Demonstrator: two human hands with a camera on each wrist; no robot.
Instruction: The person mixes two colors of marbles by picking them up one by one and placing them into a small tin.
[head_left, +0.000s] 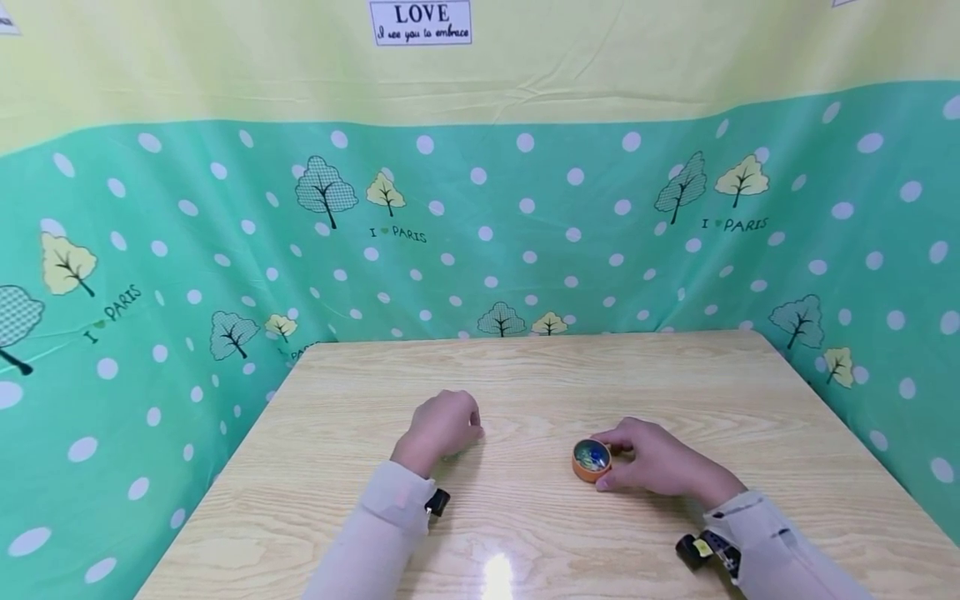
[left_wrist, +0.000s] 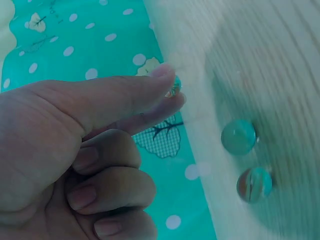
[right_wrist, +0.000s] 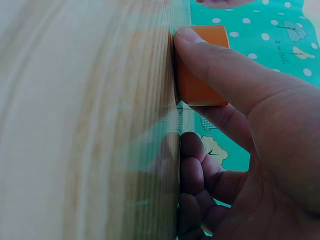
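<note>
My left hand [head_left: 442, 423] is over the table, left of centre. Between thumb and index fingertip it pinches a clear glass marble [left_wrist: 176, 88], with the other fingers curled into the palm. Two more clear marbles, one [left_wrist: 238, 137] beside the other [left_wrist: 254, 185], lie on the wood close to this hand; in the head view the hand hides them. A small round orange tin [head_left: 592, 461] stands on the table, with blue and greenish glassy contents showing at its top. My right hand [head_left: 656, 457] grips the tin's side between thumb and index finger.
A light wood table [head_left: 525, 367] carries everything. Behind it and at both sides hangs a green dotted cloth [head_left: 525, 208] with printed trees. Small black wrist cameras are strapped at the left cuff [head_left: 397, 500] and the right cuff [head_left: 750, 521].
</note>
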